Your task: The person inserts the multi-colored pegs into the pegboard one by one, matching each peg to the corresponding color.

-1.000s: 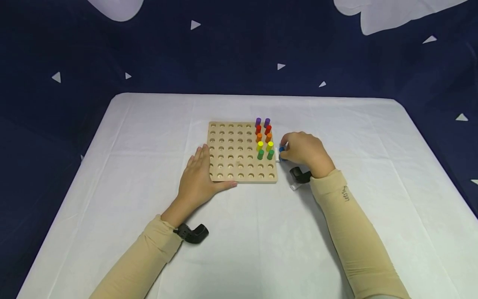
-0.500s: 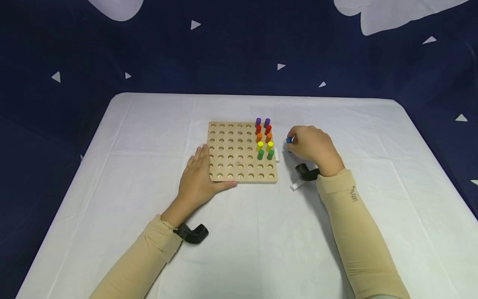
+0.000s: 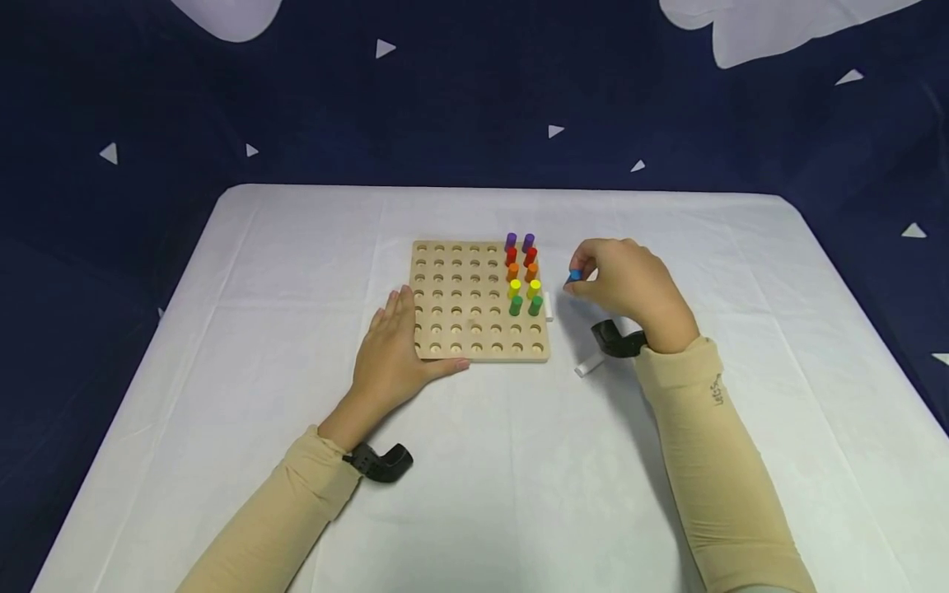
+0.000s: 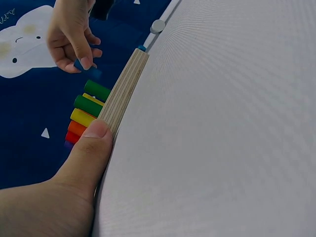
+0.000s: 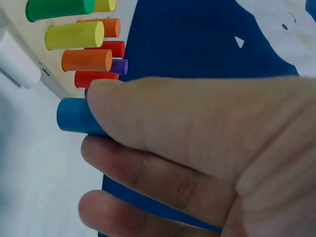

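Observation:
My left hand (image 3: pixel 389 358) lies against the wooden pegboard (image 3: pixel 467 329), fingers straight along its left side and thumb along its front edge. Two columns of pegs stand upright on the board's right part, in purple, red, orange, yellow (image 3: pixel 535 288) and green (image 3: pixel 535 305) pairs. Right of the board, my right hand (image 3: pixel 630 280) pinches a blue peg (image 5: pixel 76 115) between thumb and fingers, above the table. The peg is tilted, apart from the board. A white peg (image 3: pixel 549 307) lies against the board's right edge.
Another white peg (image 3: pixel 590 364) lies on the white-covered table (image 3: pixel 445 494), partly under the right wrist camera (image 3: pixel 617 339). A small blue piece (image 4: pixel 141 48) peeks out past the board's end in the left wrist view. A dark blue cloth (image 3: pixel 474 99) hangs behind.
My right hand has lifted the blue peg and drawn it slightly up and right, away from the board's right edge, leaving the white peg there in sight. My left hand keeps its place.

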### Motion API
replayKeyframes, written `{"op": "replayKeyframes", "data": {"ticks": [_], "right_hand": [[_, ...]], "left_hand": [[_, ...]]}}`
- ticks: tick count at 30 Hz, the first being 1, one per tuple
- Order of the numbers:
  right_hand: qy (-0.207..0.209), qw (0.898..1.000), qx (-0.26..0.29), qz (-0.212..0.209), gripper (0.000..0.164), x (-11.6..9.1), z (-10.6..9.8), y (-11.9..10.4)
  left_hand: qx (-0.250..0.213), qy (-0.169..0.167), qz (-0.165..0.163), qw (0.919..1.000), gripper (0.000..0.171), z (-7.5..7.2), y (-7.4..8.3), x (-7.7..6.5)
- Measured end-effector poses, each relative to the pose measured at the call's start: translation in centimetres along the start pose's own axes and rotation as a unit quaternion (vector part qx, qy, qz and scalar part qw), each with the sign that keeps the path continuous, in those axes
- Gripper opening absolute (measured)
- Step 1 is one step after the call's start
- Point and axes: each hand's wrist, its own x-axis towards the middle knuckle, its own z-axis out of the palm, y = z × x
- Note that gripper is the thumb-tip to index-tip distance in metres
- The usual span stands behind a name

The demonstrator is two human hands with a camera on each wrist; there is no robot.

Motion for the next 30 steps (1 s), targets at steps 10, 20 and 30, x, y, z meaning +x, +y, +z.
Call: {"op": "replayKeyframes", "data": {"ticks": [10,20,30], "right_hand": [[-0.026,0.998,0.022,-0.054,0.018,-0.9,0.5,-2.8],[-0.043,0.996,0.011,-0.081,0.020,-1.2,2.1,-4.6],[-0.039,0.994,-0.016,-0.100,0.016,-0.9,3.4,-5.3]], "left_hand": [[0.001,0.004,0.004,1.0000,0.139,0.0,0.0,0.1],[0.002,-0.001,0.000,1.0000,0.139,0.0,0.1,0.1],[0.004,0.001,0.002,1.0000,0.139,0.1,0.1,0.2]]}}
